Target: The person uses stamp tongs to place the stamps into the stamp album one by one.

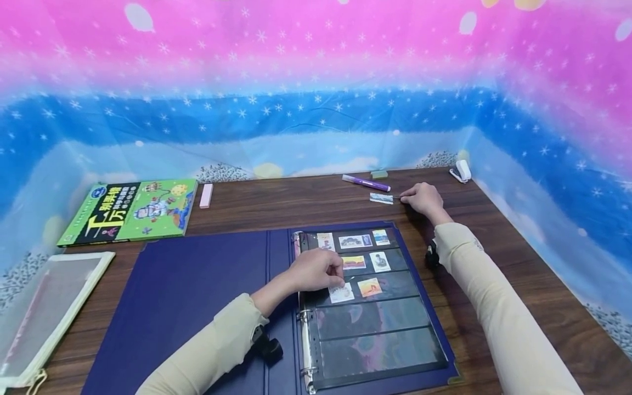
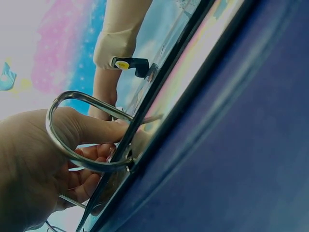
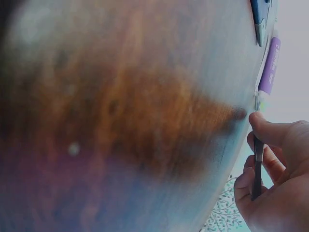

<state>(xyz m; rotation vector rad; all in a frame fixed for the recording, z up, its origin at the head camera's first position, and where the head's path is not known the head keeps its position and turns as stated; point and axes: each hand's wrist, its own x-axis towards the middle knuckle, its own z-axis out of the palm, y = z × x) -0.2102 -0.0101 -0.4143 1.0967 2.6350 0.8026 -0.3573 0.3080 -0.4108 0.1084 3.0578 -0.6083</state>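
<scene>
In the head view, my right hand (image 1: 423, 198) reaches to the back of the table and holds slim metal tweezers (image 3: 258, 164). Their tips are beside a small strip of stamp-like paper (image 1: 382, 198); whether they grip it is too small to tell. A navy ring-binder album (image 1: 207, 280) lies open in front of me. Its black pocket page (image 1: 415, 285) carries several stamps in the upper rows. Over the page's left part, my left hand (image 1: 316, 270) rests with loosely curled fingers, next to a whitish stamp (image 1: 342, 294). Metal binder rings (image 2: 54, 126) partly cover this hand in the left wrist view.
Behind the strip lie a purple marker (image 1: 366, 182) and a small green block (image 1: 379, 174). A white stapler (image 1: 461, 171) stands at the back right corner. On the left are a green book (image 1: 148, 211), a pink eraser-like bar (image 1: 206, 196) and a mesh zip pouch (image 1: 54, 307).
</scene>
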